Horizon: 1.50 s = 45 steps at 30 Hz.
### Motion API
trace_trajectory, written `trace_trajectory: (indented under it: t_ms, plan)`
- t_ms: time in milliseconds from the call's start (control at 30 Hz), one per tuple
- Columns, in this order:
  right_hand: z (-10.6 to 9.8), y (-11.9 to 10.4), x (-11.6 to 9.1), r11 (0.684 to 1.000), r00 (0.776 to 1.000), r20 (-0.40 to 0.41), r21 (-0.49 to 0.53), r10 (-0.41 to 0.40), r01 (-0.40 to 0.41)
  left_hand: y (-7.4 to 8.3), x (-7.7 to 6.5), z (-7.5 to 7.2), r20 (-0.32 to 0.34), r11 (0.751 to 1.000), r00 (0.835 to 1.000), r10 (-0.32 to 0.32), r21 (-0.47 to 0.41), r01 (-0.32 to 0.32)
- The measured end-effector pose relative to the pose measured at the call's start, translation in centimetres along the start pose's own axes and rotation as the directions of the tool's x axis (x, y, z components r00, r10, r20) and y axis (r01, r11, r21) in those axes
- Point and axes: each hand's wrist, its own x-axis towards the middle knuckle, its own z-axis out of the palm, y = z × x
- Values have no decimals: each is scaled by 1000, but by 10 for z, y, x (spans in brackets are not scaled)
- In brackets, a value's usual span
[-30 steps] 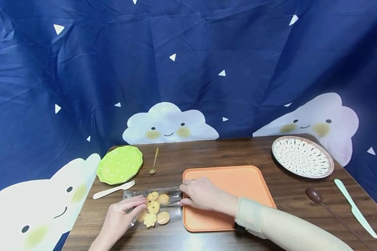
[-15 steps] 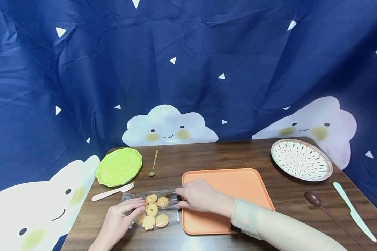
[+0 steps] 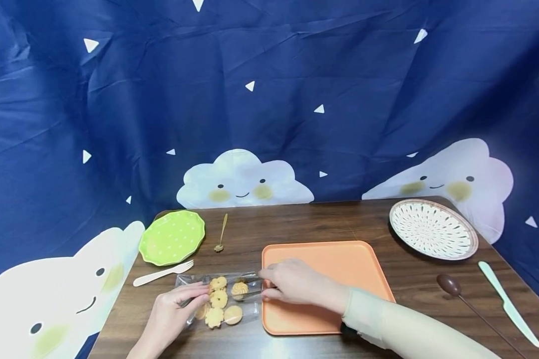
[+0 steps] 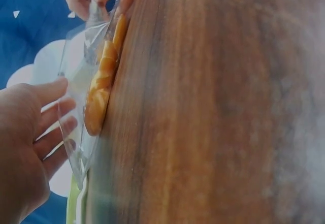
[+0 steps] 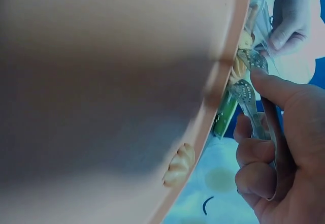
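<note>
A clear plastic bag [image 3: 253, 310] with several butter cookies [image 3: 218, 299] lies left of the orange tray [image 3: 323, 319]. My left hand [image 3: 175, 309] holds the bag by its left part; in the left wrist view the thumb and fingers stand on either side of its film. Metal tongs [image 5: 246, 96] are in my right hand [image 3: 301, 284], their perforated tips reaching into the bag from the right. Those tips stand around a swirl cookie [image 3: 240, 289], which sits apart from the other cookies. Another swirl cookie [image 5: 180, 167] lies inside the tray near its edge.
Behind the bag are a green dotted plate [image 3: 172, 237], a cream fork [image 3: 163, 273] and a small gold spoon [image 3: 222, 233]. A patterned oval plate [image 3: 433, 229], a brown long-handled spoon [image 3: 450, 285] and a mint knife [image 3: 508, 303] lie at the right.
The swirl cookie in the tongs has shifted right, away from the other cookies, and tilted up. My right hand has drawn slightly right; my left hand stays on the bag.
</note>
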Motion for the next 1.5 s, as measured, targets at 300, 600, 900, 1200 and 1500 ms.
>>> trace_trajectory:
  t_ms: [300, 600, 900, 1200, 1500]
  plan:
    - [-16, 30, -39, 992, 996, -34, 98, 81, -77, -3, 1, 3, 12, 1000, 1000, -4, -4, 4]
    - [-28, 72, -89, 974, 973, -80, 90, 215, -207, -5, -2, 3, 2, 999, 1000, -31, -18, 31]
    - [-20, 97, -113, 966, 952, -163, 37, 259, -257, -6, -2, 3, -8, 1000, 1000, 9, -13, -9]
    - [-14, 101, -111, 973, 959, -159, 42, 233, -229, 0, -2, 2, -44, 999, 999, 28, -44, -30]
    - [-27, 97, -106, 952, 943, -137, 2, 303, -306, -5, -1, 2, -7, 1000, 1000, 18, -2, -18]
